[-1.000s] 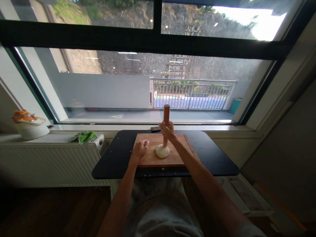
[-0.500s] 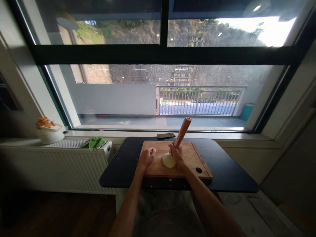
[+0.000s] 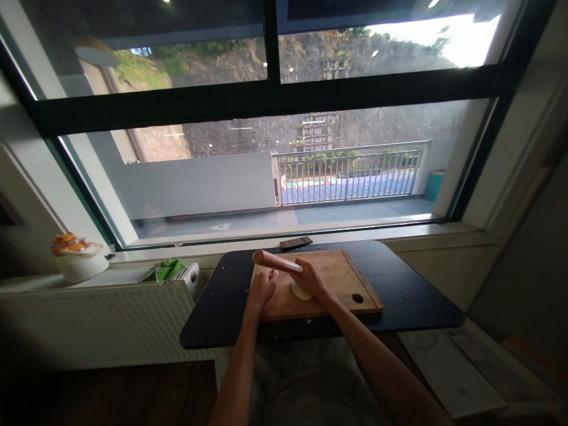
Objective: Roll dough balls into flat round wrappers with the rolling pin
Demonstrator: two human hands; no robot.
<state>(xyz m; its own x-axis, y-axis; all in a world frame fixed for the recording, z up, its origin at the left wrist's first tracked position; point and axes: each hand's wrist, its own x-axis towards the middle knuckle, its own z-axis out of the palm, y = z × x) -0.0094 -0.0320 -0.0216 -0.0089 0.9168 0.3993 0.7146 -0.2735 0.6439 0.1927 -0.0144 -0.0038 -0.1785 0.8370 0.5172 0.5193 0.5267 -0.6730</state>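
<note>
My right hand is closed round a wooden rolling pin, which slants up to the left with a pale label near my fingers. Beneath that hand a flat round of pale dough lies on the wooden cutting board, partly covered by the hand. My left hand rests curled at the board's left side, fingers closed, just below the pin's free end. Whatever it may hold is hidden.
The board lies on a dark table with pale crumbs. Behind it a dark flat phone-like object sits by the windowsill. To the left stands a radiator with a green cloth and a white pot-like object on top.
The rolling pin has swung from tilting up to the right to pointing left, over my left hand. My right hand has turned with it, and the camera view has tilted.
</note>
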